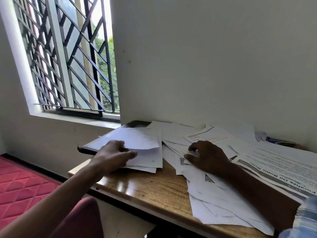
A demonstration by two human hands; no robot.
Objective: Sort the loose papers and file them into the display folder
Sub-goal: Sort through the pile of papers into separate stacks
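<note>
My left hand [113, 157] pinches one sheet [142, 140] above the one display folder [89, 148]; my right hand [207, 157], fingers spread, rests on overlapping loose papers [214, 203].

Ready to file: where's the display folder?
In the head view, the display folder lies at the desk's far left corner near the window, partly under sheets the left hand grips.

Dark-edged display folder [101, 142] lying flat at left, sheets [144, 143] stacked on it, printed loose papers [214, 200] strewn alongside
</note>
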